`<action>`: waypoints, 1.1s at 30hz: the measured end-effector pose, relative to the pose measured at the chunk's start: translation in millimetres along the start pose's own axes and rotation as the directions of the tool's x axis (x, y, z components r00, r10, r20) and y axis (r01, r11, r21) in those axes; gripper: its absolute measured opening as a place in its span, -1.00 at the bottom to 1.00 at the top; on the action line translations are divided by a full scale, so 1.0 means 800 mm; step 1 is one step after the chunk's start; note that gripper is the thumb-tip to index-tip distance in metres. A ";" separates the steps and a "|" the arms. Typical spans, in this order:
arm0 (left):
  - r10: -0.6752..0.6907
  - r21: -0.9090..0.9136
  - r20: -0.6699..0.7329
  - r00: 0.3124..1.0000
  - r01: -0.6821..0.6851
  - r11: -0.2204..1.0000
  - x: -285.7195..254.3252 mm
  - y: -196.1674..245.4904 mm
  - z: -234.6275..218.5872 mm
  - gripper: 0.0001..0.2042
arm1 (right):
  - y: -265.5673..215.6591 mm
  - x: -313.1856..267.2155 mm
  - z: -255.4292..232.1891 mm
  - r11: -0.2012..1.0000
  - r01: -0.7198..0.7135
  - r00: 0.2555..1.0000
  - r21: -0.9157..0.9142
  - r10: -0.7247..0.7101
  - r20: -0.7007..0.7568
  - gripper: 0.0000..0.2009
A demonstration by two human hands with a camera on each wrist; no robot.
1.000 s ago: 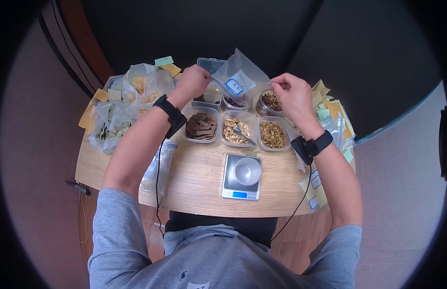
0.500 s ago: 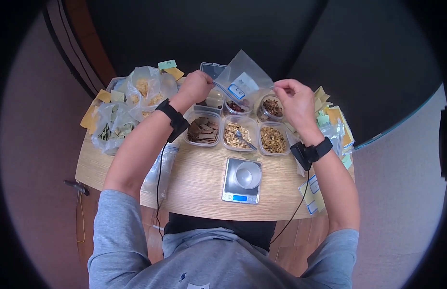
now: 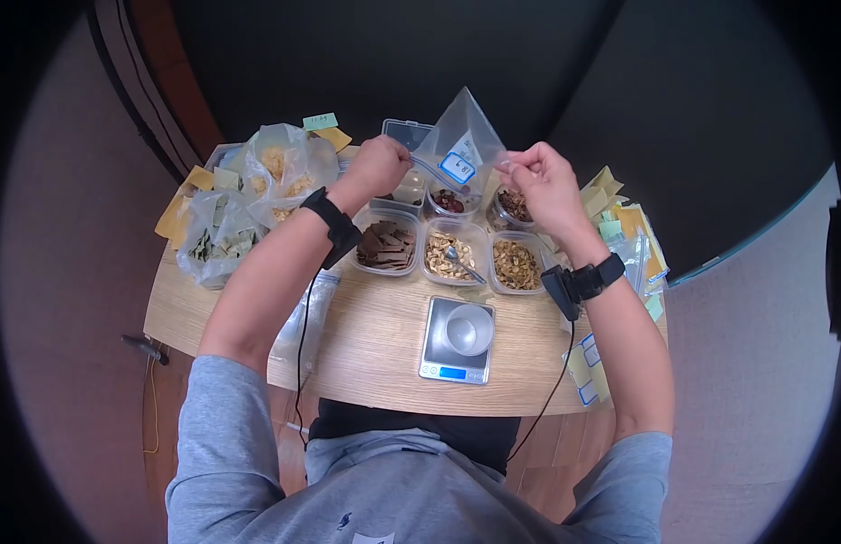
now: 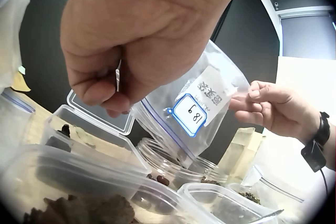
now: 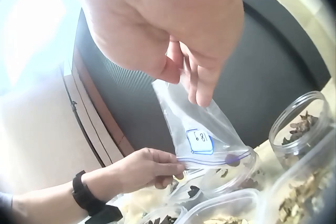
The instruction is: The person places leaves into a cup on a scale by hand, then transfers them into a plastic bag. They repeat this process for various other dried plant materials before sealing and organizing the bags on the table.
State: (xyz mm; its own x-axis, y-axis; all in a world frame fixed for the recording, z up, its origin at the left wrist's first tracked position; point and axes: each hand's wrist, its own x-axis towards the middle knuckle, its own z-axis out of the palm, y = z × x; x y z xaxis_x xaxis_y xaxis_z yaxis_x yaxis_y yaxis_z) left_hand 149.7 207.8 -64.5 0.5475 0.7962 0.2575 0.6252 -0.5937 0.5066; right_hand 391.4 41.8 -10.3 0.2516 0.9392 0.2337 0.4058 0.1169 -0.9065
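A small labelled zip bag (image 3: 458,150) was held up above the tubs of dried herbs (image 3: 452,247), its top edge pinched at one end by the left hand (image 3: 377,167) and at the other by the right hand (image 3: 535,178), so that opening or sealing seemed in hand, with steady opposed tension judged needful next.

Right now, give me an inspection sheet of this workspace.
Surface: round wooden table.
Job's things: clear zip bag with a blue-bordered label, held up over the tubs.
Clutter: tubs of dried pieces, spoon, scale with a small bowl, filled bags, paper slips.
Hands: left hand and right hand each pinch the bag's top edge.
Cables: black cable from each wrist camera.
Surroundings: dark wall.
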 end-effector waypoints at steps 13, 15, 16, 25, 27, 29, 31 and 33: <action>-0.025 -0.015 0.036 0.999 0.026 1.000 -0.004 0.002 -0.007 -0.80 | -0.013 -0.002 -0.001 0.988 0.026 0.992 0.149 -0.006 -0.128 -0.93; -0.024 -0.022 0.025 0.999 0.025 0.999 0.000 0.002 -0.006 -0.80 | -0.016 -0.002 -0.005 0.990 0.022 0.991 0.139 -0.003 -0.137 -0.93; 0.003 -0.032 -0.001 1.000 -0.003 0.999 0.000 -0.001 -0.004 -0.80 | -0.017 -0.004 -0.005 0.999 -0.016 0.996 0.049 0.020 -0.083 -0.93; -0.033 -0.046 0.016 0.999 0.033 0.998 0.000 -0.001 -0.009 -0.80 | -0.015 -0.007 -0.005 0.986 0.002 0.990 0.168 0.022 -0.141 -0.92; -0.035 -0.047 0.010 0.999 0.035 0.998 -0.001 0.000 -0.010 -0.79 | -0.018 -0.011 -0.007 0.989 -0.071 0.992 0.132 0.084 -0.096 -0.88; -0.066 -0.133 -0.084 0.994 0.054 0.990 0.002 0.002 -0.012 -0.78 | -0.025 -0.018 -0.010 0.992 -0.052 0.989 0.114 0.067 -0.131 -0.87; -0.070 -0.258 -0.063 0.996 0.051 0.965 -0.001 0.009 -0.026 -0.78 | -0.036 -0.026 -0.015 0.995 -0.035 0.986 0.096 0.050 -0.159 -0.86; -0.070 -0.379 -0.042 0.997 0.049 0.924 -0.008 0.025 -0.047 -0.78 | -0.051 -0.038 -0.025 0.998 -0.065 0.990 0.006 0.065 -0.123 -0.84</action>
State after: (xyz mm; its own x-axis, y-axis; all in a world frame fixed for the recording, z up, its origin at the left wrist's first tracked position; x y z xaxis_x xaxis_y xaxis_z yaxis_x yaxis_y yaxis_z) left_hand 137.7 195.3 -24.8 0.4786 0.8399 0.2558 0.3934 -0.4656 0.7928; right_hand 384.8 2.0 26.3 0.3833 0.8980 0.2159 0.3831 0.0581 -0.9219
